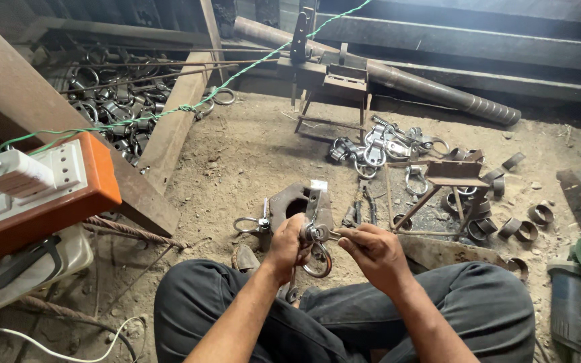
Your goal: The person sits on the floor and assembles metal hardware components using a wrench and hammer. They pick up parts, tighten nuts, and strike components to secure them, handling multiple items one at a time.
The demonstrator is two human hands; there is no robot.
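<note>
**Ring fitting held between 2 hands above the lap**

Seated on the dirt floor (pixel 250 154), the person has the jig (pixel 300 205) just ahead of the knees. The left hand (pixel 289 245) is closed on the fitting (pixel 316 236), ring hanging down. The right hand (pixel 374 252) pinches a pin (pixel 336 235) lying level, pointing left into the fitting.

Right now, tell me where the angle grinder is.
In the head view, the angle grinder lies on the dirt floor at the far right edge, beside the person's right knee, just beyond the scattered metal rings.
</note>
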